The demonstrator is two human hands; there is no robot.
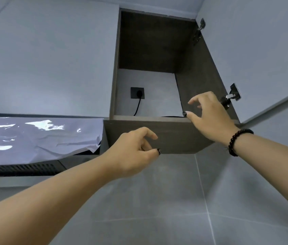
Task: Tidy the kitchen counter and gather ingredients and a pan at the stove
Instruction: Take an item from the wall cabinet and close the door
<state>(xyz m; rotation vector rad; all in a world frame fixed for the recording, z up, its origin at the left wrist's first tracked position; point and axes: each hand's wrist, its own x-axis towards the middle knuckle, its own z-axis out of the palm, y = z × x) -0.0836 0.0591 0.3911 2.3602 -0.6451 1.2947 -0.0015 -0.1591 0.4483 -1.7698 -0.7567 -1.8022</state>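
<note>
Where cupboard [157,41] gapes open, grey tiled wall [157,200] below.

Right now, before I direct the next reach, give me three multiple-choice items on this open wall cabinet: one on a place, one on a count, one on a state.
1. Where is the socket?
A. on the cabinet's back wall
B. on the open door
C. on the tiled wall below

2. How many hinges show on the open door?
A. one
B. two
C. four

3. What does the right hand hold?
A. a pan
B. a bottle
C. nothing

Answers: 1 A, the black socket sits inside with a cable plugged in. 2 B, an upper hinge and a lower hinge. 3 C, its fingers are spread at the cabinet edge.
</note>
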